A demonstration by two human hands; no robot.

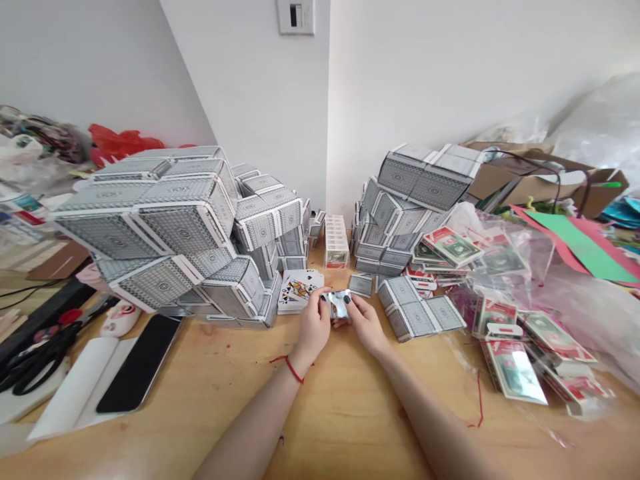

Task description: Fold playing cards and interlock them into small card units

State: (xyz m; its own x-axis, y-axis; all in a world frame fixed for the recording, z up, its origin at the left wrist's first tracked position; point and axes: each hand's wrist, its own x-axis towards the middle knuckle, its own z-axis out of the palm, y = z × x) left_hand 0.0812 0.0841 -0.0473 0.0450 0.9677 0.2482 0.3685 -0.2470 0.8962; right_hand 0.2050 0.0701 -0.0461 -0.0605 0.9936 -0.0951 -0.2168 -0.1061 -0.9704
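Observation:
Between my left hand [316,323] and my right hand [364,321] is a playing card [339,305], shiny with glare on its face. Both thumbs press on it from above, and the fingers curl underneath. Whether it is one card or a few cannot be made out. Just left of my left hand lies a stack of loose face-up playing cards [298,288], a jack and a two showing. Beyond my right hand a patterned grey card [360,285] lies face down. To the right stand grey card-built blocks [417,312].
Tall piles of card-built blocks rise at the left [170,213] and the right [425,180]. A row of card pieces [337,240] stands between them. Red-and-green card boxes [515,370] and plastic wrap lie at right. A phone [140,363] and black scissors [47,360] lie at left.

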